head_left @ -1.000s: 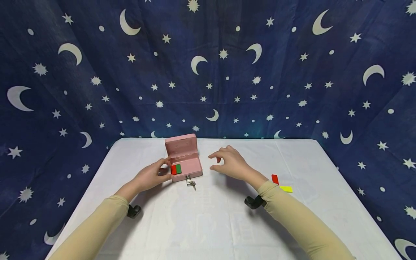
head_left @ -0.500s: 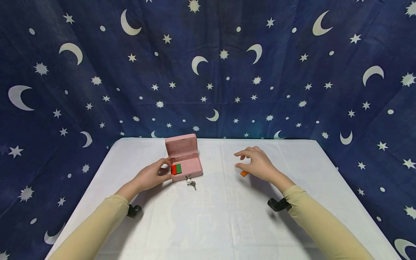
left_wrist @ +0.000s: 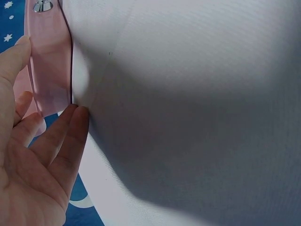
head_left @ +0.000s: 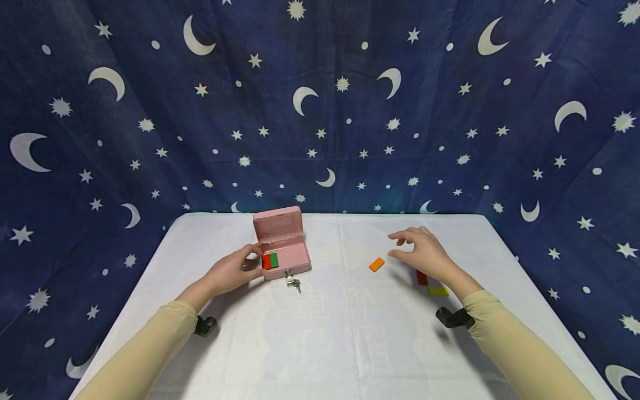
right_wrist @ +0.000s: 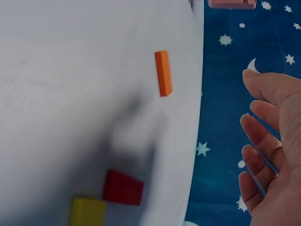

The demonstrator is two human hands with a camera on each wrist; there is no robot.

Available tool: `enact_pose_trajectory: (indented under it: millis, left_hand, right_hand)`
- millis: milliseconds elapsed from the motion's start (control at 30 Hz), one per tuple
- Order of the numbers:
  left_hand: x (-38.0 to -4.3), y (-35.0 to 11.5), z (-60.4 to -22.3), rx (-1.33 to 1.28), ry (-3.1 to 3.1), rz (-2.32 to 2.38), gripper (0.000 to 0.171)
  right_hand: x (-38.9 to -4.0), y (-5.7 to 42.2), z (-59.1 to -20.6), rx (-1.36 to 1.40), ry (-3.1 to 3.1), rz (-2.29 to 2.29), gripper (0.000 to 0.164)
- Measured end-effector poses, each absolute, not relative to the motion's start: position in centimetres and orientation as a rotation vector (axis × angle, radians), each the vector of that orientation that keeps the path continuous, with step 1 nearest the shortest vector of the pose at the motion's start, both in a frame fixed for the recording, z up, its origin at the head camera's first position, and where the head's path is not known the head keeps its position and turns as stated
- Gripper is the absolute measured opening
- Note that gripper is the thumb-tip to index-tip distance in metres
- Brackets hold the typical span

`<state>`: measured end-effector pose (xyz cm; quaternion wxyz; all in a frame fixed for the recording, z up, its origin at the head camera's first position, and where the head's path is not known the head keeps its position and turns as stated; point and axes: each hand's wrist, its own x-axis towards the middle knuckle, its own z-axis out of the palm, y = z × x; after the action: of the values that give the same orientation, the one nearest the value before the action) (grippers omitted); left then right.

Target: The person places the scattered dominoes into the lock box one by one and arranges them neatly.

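Observation:
A pink cash box stands with its lid up on the table, one red block and one green block lying inside at its left end. My left hand holds that end, thumb near the front corner and a finger near the back. On the right, my right hand hovers over the table with loosely bent fingers and nothing in them. An orange domino-like block lies to its left. Beneath its wrist are a dark red block and a yellow block, partly hidden in the head view.
A small key hangs from the lock at the box's front. White cloth covers the table. Behind it hangs a dark blue curtain with moons and stars.
My right hand has moved right, from beside the box to above the red and yellow blocks. The orange block has come into view from under it. The left hand stays at the box.

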<state>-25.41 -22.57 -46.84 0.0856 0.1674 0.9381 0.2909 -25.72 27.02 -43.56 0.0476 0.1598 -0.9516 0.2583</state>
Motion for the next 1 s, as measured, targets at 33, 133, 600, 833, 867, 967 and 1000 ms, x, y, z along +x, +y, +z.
enact_pose_trajectory:
  millis: [33,133,600,833,867,967,1000]
  left_hand:
    - [-25.4,-22.6,-46.8,0.499,2.801,0.864,0.056]
    - [-25.4,-22.6,-46.9,0.505,2.812,0.86,0.056]
    - [-25.4,-22.6,-46.9,0.513,2.811,0.867,0.053]
    - [-25.4,-22.6,-46.8,0.507,2.808,0.873,0.056]
    - [-25.4,-22.6,-46.8,0.508,2.807,0.872,0.056]
    - [-25.4,-22.6,-46.8,0.516,2.809,0.866,0.056]
    - [-25.4,-22.6,-46.9,0.518,2.811,0.864,0.056]
  right_hand:
    - [-25.7,27.2,-43.7,0.485,-2.911,0.784,0.044]
    - [-25.6,27.6,-44.3,0.475,-2.938,0.787,0.046]
    - [-24.5,25.7,-47.7,0.323,-2.965,0.656,0.053]
    - [-24.1,24.5,-48.7,0.241,-2.928,0.587,0.057]
    - [-24.2,24.4,-48.8,0.231,-2.929,0.577,0.057]
    - [-24.2,24.2,-49.1,0.208,-2.934,0.559,0.057]
    - [-24.2,24.1,-49.2,0.202,-2.938,0.555,0.057]
